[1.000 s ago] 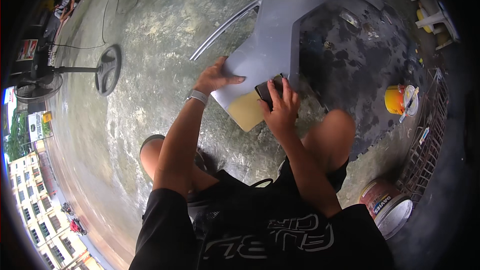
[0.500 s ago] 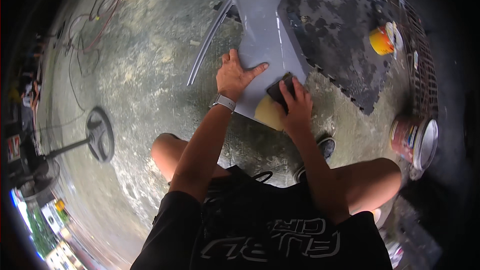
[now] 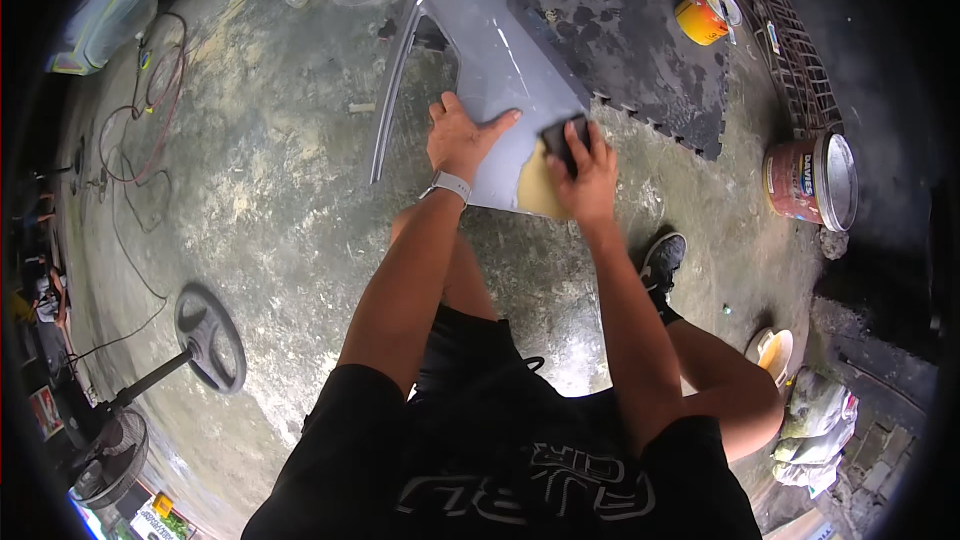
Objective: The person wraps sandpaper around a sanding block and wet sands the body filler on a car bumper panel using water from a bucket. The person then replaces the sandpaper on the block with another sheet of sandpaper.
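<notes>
A grey car body panel point(image 3: 482, 35) lies on the floor in front of me, its narrow trimmed arm reaching down on the left. My left hand point(image 3: 465, 140), with a watch at the wrist, holds the panel's inner edge. The thumb stretches across the grey surface and the fingers bend over the edge. A dark sanding block point(image 3: 563, 143) is gripped in my right hand point(image 3: 590, 178). It rests against the panel's right edge, on the upper part of a yellowish filler patch point(image 3: 535, 186) at the near corner. My right fingers partly cover the block.
Dark foam mats point(image 3: 640, 40) lie beyond the panel to the right. A yellow can point(image 3: 702, 18) stands on them, with a large reddish bucket point(image 3: 800, 180) nearer. At left are a steering wheel on a post point(image 3: 210, 338), a fan point(image 3: 112, 455) and loose hoses point(image 3: 130, 145).
My right hand and the sanding block have shifted up along the filler patch, uncovering more of it. The left hand keeps its place on the panel. The view has tilted and shifted.
</notes>
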A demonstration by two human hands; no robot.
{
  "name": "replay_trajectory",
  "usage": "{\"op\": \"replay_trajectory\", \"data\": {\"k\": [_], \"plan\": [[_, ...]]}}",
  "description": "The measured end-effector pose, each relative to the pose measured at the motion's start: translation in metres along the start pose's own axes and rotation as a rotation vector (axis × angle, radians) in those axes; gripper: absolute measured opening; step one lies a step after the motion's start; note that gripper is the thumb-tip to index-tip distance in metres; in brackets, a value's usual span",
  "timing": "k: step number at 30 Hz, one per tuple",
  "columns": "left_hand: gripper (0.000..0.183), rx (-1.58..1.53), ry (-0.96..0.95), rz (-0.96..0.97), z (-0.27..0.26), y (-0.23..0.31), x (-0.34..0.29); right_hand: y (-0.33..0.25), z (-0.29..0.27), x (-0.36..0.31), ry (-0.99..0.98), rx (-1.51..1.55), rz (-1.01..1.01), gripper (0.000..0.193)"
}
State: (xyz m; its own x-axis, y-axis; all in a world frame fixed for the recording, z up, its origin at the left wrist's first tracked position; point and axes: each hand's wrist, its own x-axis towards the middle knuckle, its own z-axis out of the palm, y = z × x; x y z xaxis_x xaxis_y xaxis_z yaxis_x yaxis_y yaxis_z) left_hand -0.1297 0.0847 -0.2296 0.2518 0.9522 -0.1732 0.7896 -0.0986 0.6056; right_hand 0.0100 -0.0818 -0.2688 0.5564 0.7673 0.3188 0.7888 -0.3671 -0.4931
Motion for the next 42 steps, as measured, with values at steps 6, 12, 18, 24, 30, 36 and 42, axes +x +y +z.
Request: {"op": "replay_trajectory", "data": {"k": [6, 12, 18, 24, 30, 36, 42], "plan": [[0.111, 0.011, 0.002, -0.038, -0.009, -0.002, 0.002, -0.028, -0.015, -0.091, -0.085, -0.049, -0.070, 0.069], [0.108, -0.007, -0.008, -0.012, -0.001, 0.008, 0.002, 0.004, 0.001, 0.021, -0.012, -0.017, -0.028, 0.068], [0.106, 0.014, 0.061, -0.020, -0.007, -0.009, 0.000, -0.027, -0.014, -0.096, -0.120, -0.015, -0.110, 0.070], [0.106, -0.048, 0.019, 0.019, -0.003, 0.003, -0.001, 0.008, 0.001, 0.015, -0.030, 0.008, -0.012, 0.064], [0.109, -0.025, 0.015, -0.022, -0.010, -0.009, 0.005, -0.018, -0.009, -0.061, -0.084, -0.011, -0.115, 0.070], [0.108, -0.019, 0.016, -0.023, -0.007, 0.003, 0.002, -0.008, -0.006, -0.035, -0.003, 0.012, -0.103, 0.062], [0.108, -0.021, 0.011, -0.028, -0.005, -0.002, 0.003, -0.012, -0.004, -0.017, -0.073, -0.032, -0.073, 0.063]]}}
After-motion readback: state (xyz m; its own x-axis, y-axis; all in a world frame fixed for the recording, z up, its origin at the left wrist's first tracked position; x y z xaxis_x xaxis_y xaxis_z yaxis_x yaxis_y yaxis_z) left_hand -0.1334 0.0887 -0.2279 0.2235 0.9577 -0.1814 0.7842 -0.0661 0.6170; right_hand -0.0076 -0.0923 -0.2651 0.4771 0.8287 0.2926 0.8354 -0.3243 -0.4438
